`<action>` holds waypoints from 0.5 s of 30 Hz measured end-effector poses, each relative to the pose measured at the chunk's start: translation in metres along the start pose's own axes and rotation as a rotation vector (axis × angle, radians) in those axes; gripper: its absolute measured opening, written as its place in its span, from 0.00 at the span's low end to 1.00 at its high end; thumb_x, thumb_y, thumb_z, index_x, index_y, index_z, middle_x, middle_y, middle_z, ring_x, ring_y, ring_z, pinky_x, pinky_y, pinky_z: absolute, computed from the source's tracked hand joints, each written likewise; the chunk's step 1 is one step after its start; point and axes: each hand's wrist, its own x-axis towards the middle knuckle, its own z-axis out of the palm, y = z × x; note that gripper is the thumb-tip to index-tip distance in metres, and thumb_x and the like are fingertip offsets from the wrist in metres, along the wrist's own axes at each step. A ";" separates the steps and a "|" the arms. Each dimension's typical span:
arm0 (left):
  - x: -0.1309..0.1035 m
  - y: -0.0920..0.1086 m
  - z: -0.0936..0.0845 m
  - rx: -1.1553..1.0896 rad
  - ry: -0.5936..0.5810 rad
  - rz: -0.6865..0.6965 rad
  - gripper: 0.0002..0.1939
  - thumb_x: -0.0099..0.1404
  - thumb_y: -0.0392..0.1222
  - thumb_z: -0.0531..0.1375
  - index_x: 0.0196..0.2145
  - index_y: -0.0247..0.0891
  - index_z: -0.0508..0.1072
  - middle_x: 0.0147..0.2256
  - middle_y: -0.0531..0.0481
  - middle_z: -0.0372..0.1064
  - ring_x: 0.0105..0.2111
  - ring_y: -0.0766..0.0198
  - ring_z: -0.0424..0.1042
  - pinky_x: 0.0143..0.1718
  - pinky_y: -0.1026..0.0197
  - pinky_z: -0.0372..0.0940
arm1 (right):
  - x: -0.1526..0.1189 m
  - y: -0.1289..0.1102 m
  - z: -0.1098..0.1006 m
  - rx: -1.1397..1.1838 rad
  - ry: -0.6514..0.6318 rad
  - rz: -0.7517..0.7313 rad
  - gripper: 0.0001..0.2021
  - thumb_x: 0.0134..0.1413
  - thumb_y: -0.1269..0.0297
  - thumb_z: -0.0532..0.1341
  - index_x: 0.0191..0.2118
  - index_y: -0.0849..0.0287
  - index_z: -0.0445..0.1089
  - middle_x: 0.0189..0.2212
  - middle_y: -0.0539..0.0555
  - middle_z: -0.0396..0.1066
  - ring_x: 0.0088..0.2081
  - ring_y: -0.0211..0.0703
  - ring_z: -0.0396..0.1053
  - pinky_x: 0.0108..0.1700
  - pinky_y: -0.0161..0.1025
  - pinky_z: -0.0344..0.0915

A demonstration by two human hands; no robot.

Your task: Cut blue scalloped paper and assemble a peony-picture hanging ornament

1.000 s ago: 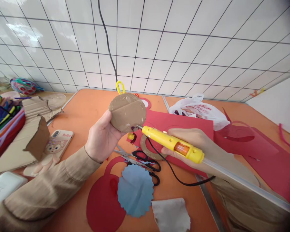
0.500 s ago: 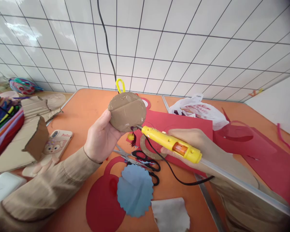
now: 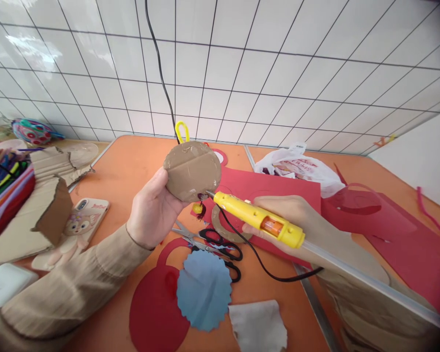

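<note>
My left hand [image 3: 152, 208] grips a round cardboard disc [image 3: 192, 171] by its lower left edge, its flat brown face toward me. A yellow loop [image 3: 182, 131] sticks up from the disc's top, and a dark red tassel [image 3: 201, 210] hangs at its bottom edge. In my right hand [image 3: 289, 212] is a yellow hot glue gun [image 3: 258, 219] with a long clear glue stick [image 3: 370, 283] coming out of its back. The gun's nozzle meets the disc's lower edge, beside the tassel's top. Whether glue is flowing cannot be made out.
Scissors [image 3: 209, 242], a cardboard ring [image 3: 227, 227], a blue scalloped circle [image 3: 204, 291], a red paper circle [image 3: 157, 310] and grey cloth [image 3: 258, 322] lie below my hands. Red sheets [image 3: 271, 190] and a plastic bag [image 3: 304, 168] are right; a phone [image 3: 88, 217] and cardboard [image 3: 25, 230] are left.
The disc sits very slightly lower in view. The glue gun's nozzle stays at the disc's lower edge, and both hands keep their holds.
</note>
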 end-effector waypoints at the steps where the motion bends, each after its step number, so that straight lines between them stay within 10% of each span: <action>1: 0.000 0.000 0.000 0.001 0.004 -0.001 0.24 0.74 0.43 0.46 0.66 0.43 0.60 0.60 0.41 0.68 0.59 0.44 0.66 0.53 0.40 0.68 | 0.000 0.004 0.002 -0.013 0.008 -0.018 0.16 0.60 0.60 0.62 0.24 0.57 0.58 0.21 0.46 0.59 0.24 0.37 0.57 0.25 0.36 0.52; 15: -0.005 0.001 0.005 0.077 -0.033 0.108 0.25 0.73 0.41 0.49 0.66 0.45 0.61 0.60 0.42 0.67 0.61 0.45 0.64 0.55 0.43 0.67 | -0.001 0.006 0.006 0.004 0.031 -0.039 0.18 0.62 0.59 0.59 0.25 0.56 0.53 0.21 0.45 0.56 0.23 0.36 0.54 0.25 0.37 0.49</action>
